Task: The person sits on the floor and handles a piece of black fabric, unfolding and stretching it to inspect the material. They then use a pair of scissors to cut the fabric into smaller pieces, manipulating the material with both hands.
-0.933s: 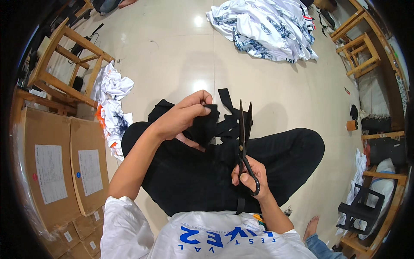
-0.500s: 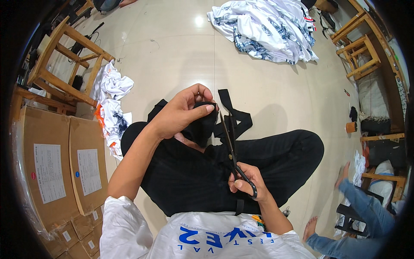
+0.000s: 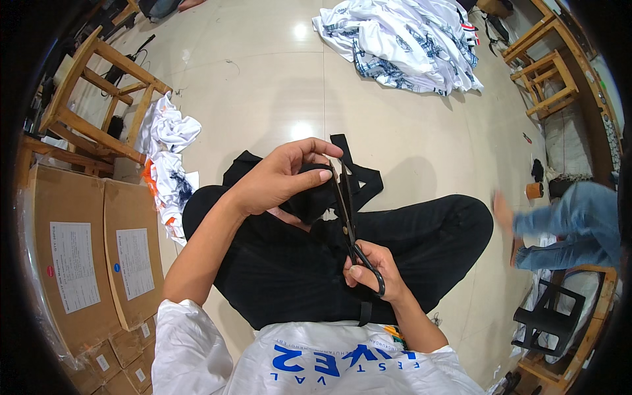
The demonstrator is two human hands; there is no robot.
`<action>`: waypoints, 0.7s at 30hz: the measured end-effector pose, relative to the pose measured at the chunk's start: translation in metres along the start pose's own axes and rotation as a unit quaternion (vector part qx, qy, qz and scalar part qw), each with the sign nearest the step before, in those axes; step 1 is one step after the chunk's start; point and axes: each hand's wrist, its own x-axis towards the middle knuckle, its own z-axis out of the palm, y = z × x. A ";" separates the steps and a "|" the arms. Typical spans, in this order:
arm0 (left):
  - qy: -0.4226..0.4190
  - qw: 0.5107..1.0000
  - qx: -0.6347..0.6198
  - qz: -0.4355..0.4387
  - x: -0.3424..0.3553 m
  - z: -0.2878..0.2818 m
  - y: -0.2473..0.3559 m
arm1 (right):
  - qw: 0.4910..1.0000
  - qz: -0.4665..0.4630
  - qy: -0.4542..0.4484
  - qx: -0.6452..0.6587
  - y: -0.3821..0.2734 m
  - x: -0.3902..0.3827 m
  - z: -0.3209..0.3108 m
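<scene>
In my right hand (image 3: pixel 375 268) is a pair of black-handled scissors (image 3: pixel 345 220), with its blades pointing away from me and slightly parted. My left hand (image 3: pixel 280 172) is bent over a piece of black cloth (image 3: pixel 313 203), the thumb lying at its upper edge. The left index finger reaches out to the scissor tips, which are close beside the thumb. Whether the blades touch the cloth is hard to make out. A black fabric strip (image 3: pixel 366 184) lies folded on the floor just beyond my crossed legs.
White garments with blue patterns (image 3: pixel 401 46) are heaped at the far right. Crumpled white cloth (image 3: pixel 172 128) lies by a wooden stool (image 3: pixel 99 122) on the left, beyond cardboard boxes (image 3: pixel 135 289). A person's legs in jeans (image 3: pixel 566 227) and a black plastic stool (image 3: pixel 550 316) are at right.
The scissor tips have moved up and left, nearer the left thumb. My left index finger has stretched out toward them. The other person's legs have moved farther away along the right side.
</scene>
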 end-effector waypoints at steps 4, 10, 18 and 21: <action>-0.012 1.000 0.003 -0.015 0.000 0.002 -0.001 | 1.000 -0.011 -0.002 0.005 0.000 0.003 0.002; -0.018 0.999 0.033 -0.038 0.000 -0.001 -0.003 | 1.000 0.001 0.010 -0.004 0.000 0.003 0.003; -0.009 0.990 0.023 -0.135 -0.005 0.001 0.003 | 1.000 0.023 0.006 0.018 -0.003 -0.002 -0.001; -0.014 0.989 0.012 -0.148 -0.005 -0.001 0.000 | 0.999 0.023 -0.001 0.031 -0.003 -0.003 -0.003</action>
